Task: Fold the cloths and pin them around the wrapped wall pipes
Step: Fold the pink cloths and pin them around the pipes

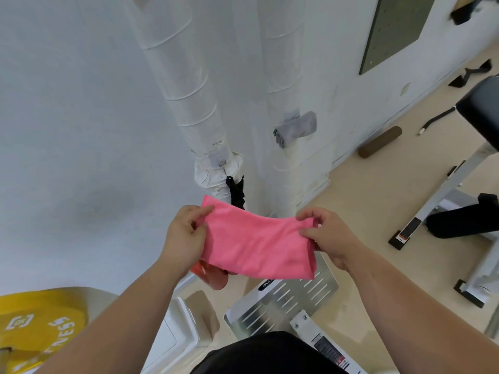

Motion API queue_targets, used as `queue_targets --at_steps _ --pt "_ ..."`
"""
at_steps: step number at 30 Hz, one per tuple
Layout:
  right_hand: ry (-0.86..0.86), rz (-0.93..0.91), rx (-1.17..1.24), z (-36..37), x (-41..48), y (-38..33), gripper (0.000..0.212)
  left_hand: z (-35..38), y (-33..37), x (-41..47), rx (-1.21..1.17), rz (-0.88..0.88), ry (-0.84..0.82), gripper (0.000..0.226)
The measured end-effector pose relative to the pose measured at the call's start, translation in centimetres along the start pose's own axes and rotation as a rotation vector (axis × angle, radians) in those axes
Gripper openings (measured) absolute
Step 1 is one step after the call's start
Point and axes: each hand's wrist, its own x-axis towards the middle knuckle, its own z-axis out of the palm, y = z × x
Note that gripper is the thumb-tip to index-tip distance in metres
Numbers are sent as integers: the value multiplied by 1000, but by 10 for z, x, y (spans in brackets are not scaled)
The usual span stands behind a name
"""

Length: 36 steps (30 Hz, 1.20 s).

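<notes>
With our left hand [183, 238] and right hand [330, 238] apart, each pinching an end of the folded pink cloth [256, 247] stretched between them, we judge folding nearly done; next comes wrapping it round the wrapped pipe [189, 103] beyond the left hand.

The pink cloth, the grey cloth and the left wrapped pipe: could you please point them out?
pink cloth [256, 247], head view, middle of fold.
grey cloth [296, 129], head view, middle of roll.
left wrapped pipe [183, 85], head view, front wrapping.
</notes>
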Motion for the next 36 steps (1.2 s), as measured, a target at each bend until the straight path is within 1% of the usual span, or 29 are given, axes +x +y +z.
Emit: queue_targets --at_steps 3,6,11,13,14,15,17,19,22,23,25,28,31,32,34,36 --pt "37 -87 -85 20 -5 -17 29 11 13 -7 44 143 -30 46" --pt "12 -106 -52 42 -11 -33 30 24 29 -17 35 253 -86 48" --pt "-22 -92 137 64 -21 -52 25 38 49 -33 -89 291 -170 52" --pt "-27 -73 207 69 -25 -54 25 42 53 -37 -119 303 -190 44" --pt "-27 -64 228 71 -26 -55 25 44 54 -39 -128 298 -187 40" --pt "-24 -55 245 72 -28 -55 24 44 56 -40 -126 285 -182 41" --pt "-19 -27 291 74 -29 -57 19 45 58 -40 -89 281 -178 48" --pt "-57 11 370 74 -31 -60 14 45 59 -40 -42 292 -157 54" --pt "-135 5 437 72 -32 -64 17 44 61 -38 -26 280 -68 52" --pt "-146 -23 417 71 -33 -65 20 43 61 -37 -38 278 -47 51" --pt "-137 -100 291 67 -35 -63 23 42 63 -36 -82 269 -18 47" --pt "-137 -179 162 61 -36 -60 27 42 68 -37 -152 211 37 31" --pt "-148 -235 121 55 -37 -57 29 42 74 -39 -195 161 26 36" --pt "-136 -288 53 52 -38 -55 33 41 76 -39 -209 150 13 36" --pt "-119 -410 -173 43 -35 -54 52 38 77 -39 -262 103 -32 38" --pt "-186 -484 -346 34 -30 -54 71 34 79 -40 -329 54 -98 43"
